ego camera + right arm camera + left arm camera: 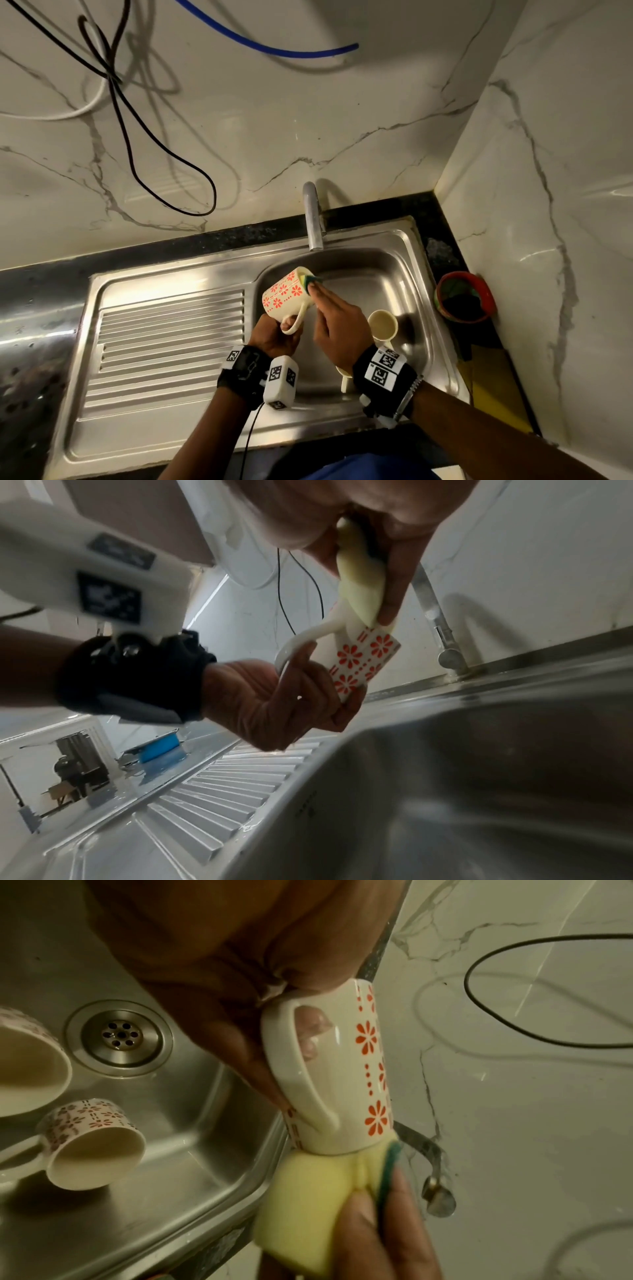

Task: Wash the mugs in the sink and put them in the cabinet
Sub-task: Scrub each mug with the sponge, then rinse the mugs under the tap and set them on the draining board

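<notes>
Left hand (274, 337) of mine has its fingers hooked through the handle of the flowered mug (286, 297), tipped on its side above the left edge of the sink (407, 240) basin. Right hand (337, 329) pinches a yellow sponge (308, 1199) and presses it into the mug's mouth. Two more mugs (92, 1144) lie in the sink near the drain (120, 1038), under my right wrist.

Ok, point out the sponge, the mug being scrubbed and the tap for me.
sponge (304, 1199), left wrist view, on its yellow foam face.
flowered mug (284, 298), head view, on its patterned side wall.
tap (313, 219), head view, on the upright chrome spout.
</notes>
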Demonstrator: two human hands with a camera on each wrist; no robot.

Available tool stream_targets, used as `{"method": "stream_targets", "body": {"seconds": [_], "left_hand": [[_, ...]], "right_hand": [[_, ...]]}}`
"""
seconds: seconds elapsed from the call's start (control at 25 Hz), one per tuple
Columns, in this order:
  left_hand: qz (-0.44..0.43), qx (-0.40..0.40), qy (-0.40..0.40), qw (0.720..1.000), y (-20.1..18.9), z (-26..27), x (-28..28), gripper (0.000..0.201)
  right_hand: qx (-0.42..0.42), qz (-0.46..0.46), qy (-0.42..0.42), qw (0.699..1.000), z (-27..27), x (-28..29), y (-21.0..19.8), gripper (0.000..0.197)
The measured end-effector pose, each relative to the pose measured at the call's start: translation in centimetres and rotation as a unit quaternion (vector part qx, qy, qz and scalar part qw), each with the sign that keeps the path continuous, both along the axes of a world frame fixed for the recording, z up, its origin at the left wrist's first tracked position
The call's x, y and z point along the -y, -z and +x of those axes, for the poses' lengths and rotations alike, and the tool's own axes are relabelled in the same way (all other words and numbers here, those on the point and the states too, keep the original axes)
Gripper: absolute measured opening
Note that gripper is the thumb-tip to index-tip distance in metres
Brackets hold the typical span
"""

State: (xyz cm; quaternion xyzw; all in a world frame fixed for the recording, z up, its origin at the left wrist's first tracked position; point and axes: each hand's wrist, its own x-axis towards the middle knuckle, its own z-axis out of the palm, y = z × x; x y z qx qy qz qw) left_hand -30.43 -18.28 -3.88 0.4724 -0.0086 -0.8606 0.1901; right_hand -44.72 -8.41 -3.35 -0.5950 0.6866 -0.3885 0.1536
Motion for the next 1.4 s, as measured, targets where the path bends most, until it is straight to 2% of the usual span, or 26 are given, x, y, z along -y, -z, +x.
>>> {"method": "stream_targets", "body": {"seconds": [0.16, 0.24, 0.36, 0.44, 0.52, 0.6, 0.68, 0.76, 0.8, 0.84, 0.88, 1.0, 1.04, 1.12, 1.2, 1.32, 1.4], "left_hand": [[-0.072, 0.014, -0.015, 0.997, -0.8, -0.3, -1.1, 0.022], [-0.104, 0.03, -0.005, 0.994, -1.0, -0.3, -1.1, 0.026], [-0.143, 0.134, 0.025, 0.98, -0.5, -0.1, -0.9, 0.036], [-0.159, 0.196, 0.048, 0.967, 0.0, -0.2, -1.5, 0.034], [-0.193, 0.242, 0.075, 0.948, -0.5, -0.6, -1.9, 0.028], [-0.253, 0.298, 0.099, 0.915, 0.0, -0.7, -2.0, 0.025], [-0.327, 0.342, 0.121, 0.873, 0.3, -0.5, -1.8, 0.017], [-0.406, 0.389, 0.185, 0.806, 0.8, -0.9, -1.7, 0.023], [-0.44, 0.408, 0.222, 0.768, 0.9, -1.2, -1.9, 0.023], [-0.466, 0.429, 0.25, 0.732, 0.9, -1.7, -1.9, 0.021], [-0.474, 0.447, 0.273, 0.708, 0.7, -2.0, -1.9, 0.019], [-0.48, 0.457, 0.309, 0.682, 0.9, -3.3, -2.2, 0.021], [-0.477, 0.453, 0.322, 0.681, 1.2, -3.8, -2.2, 0.021], [-0.469, 0.444, 0.334, 0.687, 1.9, -4.8, -2.4, 0.022], [-0.462, 0.436, 0.328, 0.699, 2.1, -5.7, -2.5, 0.022], [-0.471, 0.428, 0.316, 0.704, 2.1, -6.5, -2.6, 0.015], [-0.47, 0.425, 0.316, 0.706, 1.7, -6.5, -2.6, 0.011]], "right_hand": [[0.024, -0.017, -0.032, 0.999, -0.6, 0.7, -0.5, 0.053], [0.04, 0.014, -0.034, 0.998, -1.3, 1.1, 0.2, 0.055], [0.103, 0.107, 0.011, 0.989, -1.7, 1.0, 0.4, 0.045], [0.099, 0.14, 0.026, 0.985, -1.7, 0.7, 0.2, 0.034], [0.136, 0.136, 0.061, 0.979, -2.0, 0.8, -0.4, 0.032], [0.208, 0.141, 0.116, 0.961, -3.0, 0.7, -0.2, 0.029], [0.327, 0.166, 0.154, 0.918, -4.0, 0.2, 0.7, 0.027], [0.398, 0.204, 0.181, 0.876, -5.4, -1.0, 2.0, 0.025], [0.397, 0.211, 0.191, 0.873, -6.3, -1.9, 2.5, 0.022], [0.381, 0.209, 0.2, 0.878, -7.3, -2.6, 2.8, 0.017], [0.356, 0.199, 0.215, 0.887, -8.3, -3.3, 2.7, 0.017], [0.27, 0.129, 0.281, 0.912, -12.4, -5.7, 0.3, 0.021], [0.213, 0.088, 0.299, 0.926, -13.7, -6.6, -0.6, 0.023], [0.045, 0.039, 0.316, 0.947, -16.5, -8.2, -1.0, 0.025], [-0.059, 0.085, 0.303, 0.947, -18.7, -9.4, 0.2, 0.028], [-0.105, 0.202, 0.281, 0.932, -20.4, -10.3, 3.1, 0.028], [-0.114, 0.216, 0.258, 0.935, -20.4, -10.6, 4.3, 0.029]]}}
